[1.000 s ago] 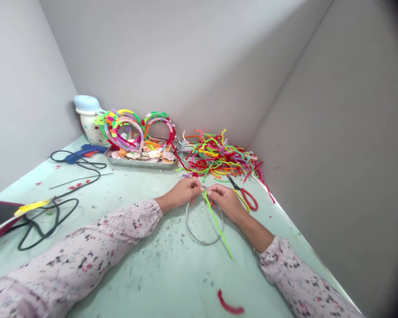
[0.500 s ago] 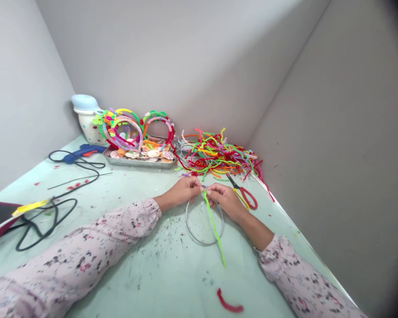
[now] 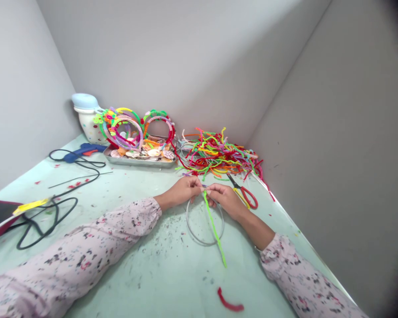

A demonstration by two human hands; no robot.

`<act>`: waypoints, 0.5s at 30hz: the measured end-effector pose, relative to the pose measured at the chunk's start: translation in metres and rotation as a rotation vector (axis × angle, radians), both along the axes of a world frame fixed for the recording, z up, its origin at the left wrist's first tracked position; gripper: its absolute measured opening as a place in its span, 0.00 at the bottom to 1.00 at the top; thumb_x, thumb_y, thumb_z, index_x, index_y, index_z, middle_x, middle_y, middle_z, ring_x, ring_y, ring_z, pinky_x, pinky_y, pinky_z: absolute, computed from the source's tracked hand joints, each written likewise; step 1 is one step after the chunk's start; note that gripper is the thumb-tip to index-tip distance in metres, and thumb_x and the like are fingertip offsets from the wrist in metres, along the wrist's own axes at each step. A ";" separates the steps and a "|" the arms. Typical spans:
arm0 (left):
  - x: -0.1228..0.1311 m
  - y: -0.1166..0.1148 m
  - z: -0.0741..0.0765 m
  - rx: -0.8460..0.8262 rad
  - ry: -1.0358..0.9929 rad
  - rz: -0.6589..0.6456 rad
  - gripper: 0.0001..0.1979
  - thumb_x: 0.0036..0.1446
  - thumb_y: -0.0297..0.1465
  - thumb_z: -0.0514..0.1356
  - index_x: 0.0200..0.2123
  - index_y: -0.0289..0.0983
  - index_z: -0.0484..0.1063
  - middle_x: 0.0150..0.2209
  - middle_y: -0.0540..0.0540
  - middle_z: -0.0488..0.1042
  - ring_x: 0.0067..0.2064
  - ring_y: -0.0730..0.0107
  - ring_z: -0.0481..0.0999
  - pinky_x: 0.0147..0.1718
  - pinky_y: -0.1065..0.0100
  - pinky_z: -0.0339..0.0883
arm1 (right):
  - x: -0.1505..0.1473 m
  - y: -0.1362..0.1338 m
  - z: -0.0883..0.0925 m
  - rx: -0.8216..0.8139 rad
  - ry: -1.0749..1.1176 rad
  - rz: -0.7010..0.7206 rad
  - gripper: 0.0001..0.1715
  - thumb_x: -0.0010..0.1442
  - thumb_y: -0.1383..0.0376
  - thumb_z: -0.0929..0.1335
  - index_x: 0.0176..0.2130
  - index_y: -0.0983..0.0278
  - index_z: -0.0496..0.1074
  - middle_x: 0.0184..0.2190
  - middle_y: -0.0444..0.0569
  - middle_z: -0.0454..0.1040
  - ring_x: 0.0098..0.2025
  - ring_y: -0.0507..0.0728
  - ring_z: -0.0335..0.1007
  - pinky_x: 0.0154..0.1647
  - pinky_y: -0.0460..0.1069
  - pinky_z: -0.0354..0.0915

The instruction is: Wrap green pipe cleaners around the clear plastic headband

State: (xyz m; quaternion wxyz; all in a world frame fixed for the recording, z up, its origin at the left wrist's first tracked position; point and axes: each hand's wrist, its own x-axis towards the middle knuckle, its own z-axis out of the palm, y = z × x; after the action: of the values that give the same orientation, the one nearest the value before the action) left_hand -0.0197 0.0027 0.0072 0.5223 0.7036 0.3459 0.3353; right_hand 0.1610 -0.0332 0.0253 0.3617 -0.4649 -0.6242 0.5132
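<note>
The mint table (image 3: 129, 260) narrows into a walled corner at twelve o'clock, leaving its open room at six. A steel tray (image 3: 139, 163) of shells (image 3: 153, 153) sits at eleven, a heap of pipe cleaners (image 3: 219, 154) at one. Mid-table, the left hand (image 3: 182, 191) and right hand (image 3: 226, 201) are clenched, fingers pinching the top of a wire ring (image 3: 187, 216). From that pinch, a lime-green pipe cleaner (image 3: 214, 232) now hangs more steeply toward six o'clock than a second ago. Red-handled scissors (image 3: 247, 197) lie just beside the right hand, at two.

Lime-grn pipe cleaner (image 3: 213, 229), pale-pink speckled sleeve (image 3: 81, 251), mint-grn tabletop (image 3: 159, 282).
</note>
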 end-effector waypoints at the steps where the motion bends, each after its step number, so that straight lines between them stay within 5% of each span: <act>1: 0.000 0.000 0.000 0.001 0.001 0.001 0.15 0.51 0.41 0.60 0.29 0.34 0.64 0.21 0.54 0.65 0.18 0.81 0.63 0.17 0.75 0.56 | 0.000 0.001 -0.001 0.001 -0.001 -0.001 0.10 0.53 0.59 0.67 0.31 0.65 0.70 0.22 0.42 0.71 0.23 0.49 0.65 0.27 0.46 0.62; 15: 0.000 0.000 0.001 -0.002 0.024 0.013 0.11 0.52 0.37 0.59 0.28 0.34 0.64 0.21 0.54 0.66 0.18 0.80 0.64 0.17 0.75 0.57 | 0.001 0.004 -0.011 0.011 -0.033 -0.026 0.10 0.53 0.60 0.67 0.32 0.65 0.70 0.25 0.43 0.72 0.22 0.48 0.65 0.25 0.45 0.62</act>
State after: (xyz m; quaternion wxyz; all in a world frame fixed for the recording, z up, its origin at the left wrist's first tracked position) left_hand -0.0194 0.0024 0.0084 0.5167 0.7047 0.3573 0.3298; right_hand 0.1618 -0.0289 0.0140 0.3607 -0.4795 -0.6266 0.4973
